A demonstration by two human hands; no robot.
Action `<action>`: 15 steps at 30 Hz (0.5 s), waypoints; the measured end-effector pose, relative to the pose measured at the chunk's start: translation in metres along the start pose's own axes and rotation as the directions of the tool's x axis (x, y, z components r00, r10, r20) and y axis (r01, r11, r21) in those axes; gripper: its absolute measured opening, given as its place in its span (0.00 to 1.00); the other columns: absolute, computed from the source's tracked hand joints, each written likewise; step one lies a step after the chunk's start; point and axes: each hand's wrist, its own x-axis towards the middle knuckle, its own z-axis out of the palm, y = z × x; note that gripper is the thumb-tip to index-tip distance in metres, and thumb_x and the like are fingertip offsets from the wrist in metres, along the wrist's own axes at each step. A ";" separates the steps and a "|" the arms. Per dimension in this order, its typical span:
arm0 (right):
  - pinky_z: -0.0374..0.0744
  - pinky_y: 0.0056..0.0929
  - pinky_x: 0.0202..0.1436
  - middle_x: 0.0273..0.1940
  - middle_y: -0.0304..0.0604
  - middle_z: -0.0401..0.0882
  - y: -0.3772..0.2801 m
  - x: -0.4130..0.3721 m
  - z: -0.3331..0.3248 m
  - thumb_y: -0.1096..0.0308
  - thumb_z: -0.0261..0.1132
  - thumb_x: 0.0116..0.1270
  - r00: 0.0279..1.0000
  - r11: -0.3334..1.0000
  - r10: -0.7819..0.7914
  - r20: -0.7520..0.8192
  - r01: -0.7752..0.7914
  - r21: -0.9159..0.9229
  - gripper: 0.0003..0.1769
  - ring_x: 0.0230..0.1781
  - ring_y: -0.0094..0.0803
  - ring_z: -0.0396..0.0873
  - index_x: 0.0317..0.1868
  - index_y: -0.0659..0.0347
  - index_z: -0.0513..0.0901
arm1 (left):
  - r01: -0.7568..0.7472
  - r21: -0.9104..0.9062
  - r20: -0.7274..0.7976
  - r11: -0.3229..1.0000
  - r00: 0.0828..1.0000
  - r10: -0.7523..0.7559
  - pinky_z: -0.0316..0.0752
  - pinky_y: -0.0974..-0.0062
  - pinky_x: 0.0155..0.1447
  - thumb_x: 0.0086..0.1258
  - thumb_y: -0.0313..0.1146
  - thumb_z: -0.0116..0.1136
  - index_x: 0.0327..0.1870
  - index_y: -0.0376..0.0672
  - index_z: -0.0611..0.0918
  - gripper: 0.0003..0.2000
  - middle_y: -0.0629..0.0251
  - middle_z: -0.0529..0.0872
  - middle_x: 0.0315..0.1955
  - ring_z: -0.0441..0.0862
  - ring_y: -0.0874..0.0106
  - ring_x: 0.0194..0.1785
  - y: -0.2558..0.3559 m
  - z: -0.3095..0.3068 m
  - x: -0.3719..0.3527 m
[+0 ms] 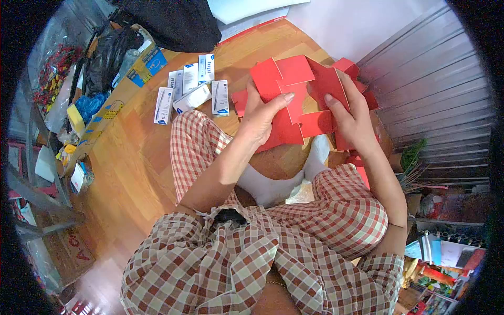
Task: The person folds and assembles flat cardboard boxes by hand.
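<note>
Above my crossed legs I hold a red cardboard box [294,113] with its flaps partly spread. My left hand [260,115] grips its left side, thumb lying on the red card and fingers behind it. On the other side, my right hand [350,113] is closed on a right-hand panel, thumb inside and fingers around the outer face. More red cardboard pieces [370,100] lie behind and below, partly hidden by the box and my right arm.
Several small white boxes with blue print [190,79] stand and lie on the wooden floor [118,173]. A long cardboard carton [100,123] filled with bags is at the left. A grey curtain [430,79] hangs at the right, beside a green plant [413,156].
</note>
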 end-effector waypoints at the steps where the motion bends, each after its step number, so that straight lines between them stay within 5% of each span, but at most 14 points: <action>1: 0.70 0.31 0.59 0.55 0.56 0.73 -0.002 0.000 0.001 0.77 0.57 0.61 1.000 1.000 -0.005 0.002 0.005 -0.001 0.28 0.59 0.38 0.72 0.63 0.69 0.63 | 0.005 0.010 -0.023 1.000 1.000 -0.005 0.73 0.66 0.59 0.55 0.22 0.65 0.60 0.41 0.57 0.34 0.57 0.69 0.54 0.72 0.67 0.57 0.001 0.000 0.000; 9: 0.66 0.29 0.64 0.56 0.50 0.71 -0.004 0.000 0.000 0.80 0.58 0.53 0.977 0.940 0.078 0.196 -0.138 0.312 0.33 0.59 0.32 0.70 0.63 0.68 0.64 | -0.065 0.036 -0.071 0.997 0.995 0.067 0.74 0.66 0.59 0.54 0.21 0.66 0.58 0.41 0.56 0.34 0.57 0.71 0.52 0.73 0.67 0.57 0.000 -0.006 0.004; 15: 0.64 0.28 0.65 0.56 0.47 0.72 -0.010 0.000 -0.003 0.82 0.56 0.51 0.952 0.938 0.161 0.259 -0.229 0.260 0.34 0.60 0.30 0.68 0.62 0.68 0.65 | -0.064 0.051 -0.079 0.997 0.995 0.068 0.73 0.66 0.60 0.55 0.21 0.65 0.60 0.41 0.55 0.35 0.57 0.70 0.53 0.73 0.66 0.58 -0.001 -0.007 0.002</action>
